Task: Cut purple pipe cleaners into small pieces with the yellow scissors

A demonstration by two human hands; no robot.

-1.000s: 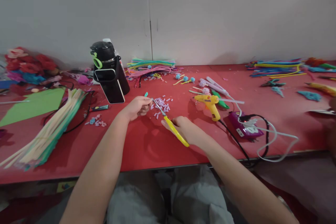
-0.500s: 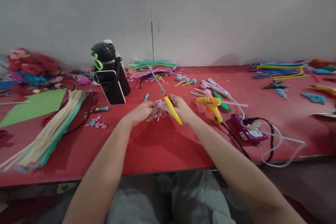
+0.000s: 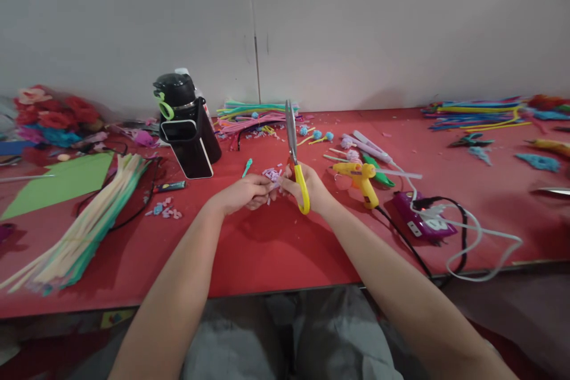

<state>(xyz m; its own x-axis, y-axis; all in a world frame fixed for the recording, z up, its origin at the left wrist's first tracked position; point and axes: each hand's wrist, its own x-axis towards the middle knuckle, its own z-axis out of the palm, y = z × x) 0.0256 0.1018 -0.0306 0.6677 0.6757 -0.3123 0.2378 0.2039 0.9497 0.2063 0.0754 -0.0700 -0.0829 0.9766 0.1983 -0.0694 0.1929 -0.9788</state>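
My right hand [image 3: 308, 186] is closed around yellow-handled scissors [image 3: 295, 154], whose blades point up and away from me. My left hand [image 3: 243, 193] is pinched shut just left of it, fingertips meeting the right hand's fingers over a small heap of lilac pipe-cleaner bits [image 3: 272, 174]. What the left fingers pinch is too small to make out. A short teal piece [image 3: 247, 166] lies on the red table [image 3: 276, 249] just beyond the left hand.
A yellow glue gun [image 3: 360, 178] and its purple power strip [image 3: 423, 221] with cables lie to the right. A black bottle with a phone [image 3: 187, 130] stands at the left, with pipe-cleaner bundles [image 3: 80, 225], green paper [image 3: 57, 181] and paper flowers [image 3: 48, 116]. More pipe cleaners [image 3: 256, 114] line the back.
My right hand moved from near the table's front edge up to my left hand. The scissors swung from lying low, pointing left, to pointing nearly straight up.
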